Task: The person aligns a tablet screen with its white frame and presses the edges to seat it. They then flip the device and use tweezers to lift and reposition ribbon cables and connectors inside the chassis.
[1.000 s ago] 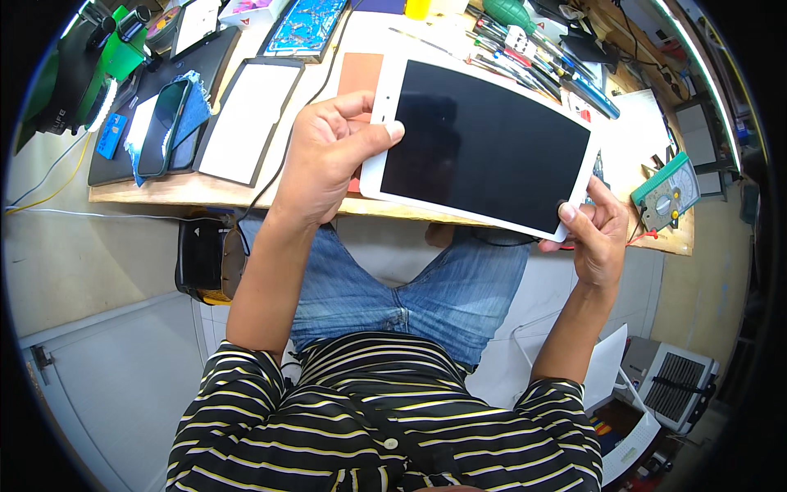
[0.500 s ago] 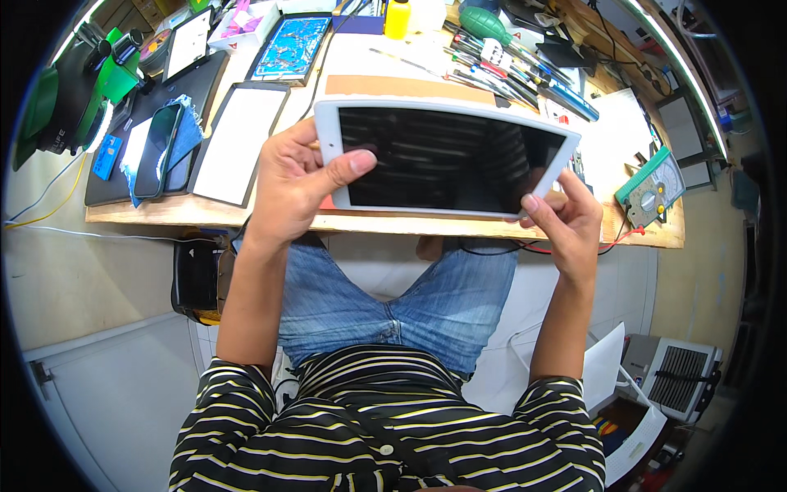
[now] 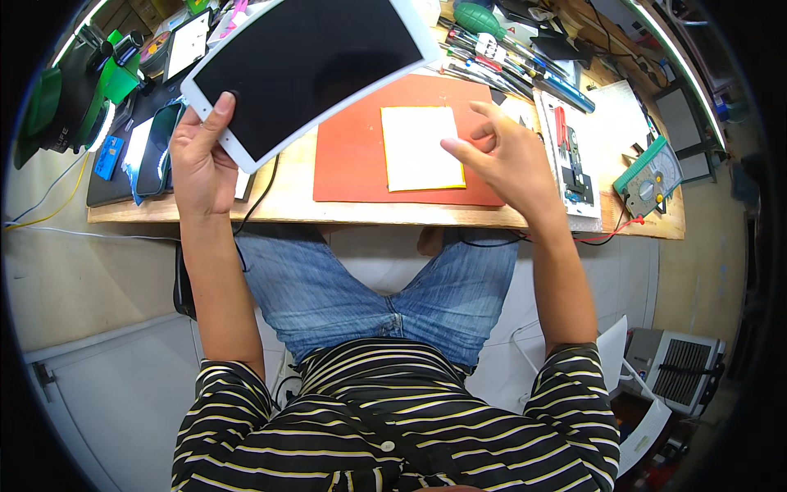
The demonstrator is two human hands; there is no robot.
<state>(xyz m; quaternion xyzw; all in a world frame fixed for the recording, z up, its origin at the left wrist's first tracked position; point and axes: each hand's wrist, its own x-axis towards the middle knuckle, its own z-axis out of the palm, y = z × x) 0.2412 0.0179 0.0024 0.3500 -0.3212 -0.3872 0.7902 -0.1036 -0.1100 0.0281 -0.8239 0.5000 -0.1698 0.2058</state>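
My left hand (image 3: 205, 152) grips a white-framed tablet (image 3: 320, 70) by one end, thumb on the front and the other fingers behind. Its dark screen faces up, and the tablet tilts over the far left of the bench. My right hand (image 3: 512, 160) holds nothing; its fingers are curled but apart, above the right side of an orange-red mat (image 3: 348, 156). On that mat lies a white rectangular pad with yellow edges (image 3: 422, 152), just left of my right fingertips.
Several screwdrivers and tweezers (image 3: 492, 66) lie beyond the mat, near a green air blower (image 3: 478, 18). A white tray with small parts (image 3: 584, 209) is to the right, then a green-edged multimeter (image 3: 652, 184). At far left sit a phone (image 3: 160, 156) and a green-and-black lamp-like device (image 3: 74, 102).
My right hand has let go of the tablet and sits over the mat. My left hand has carried the tablet left and away, tilting it, which uncovers the mat and white pad.
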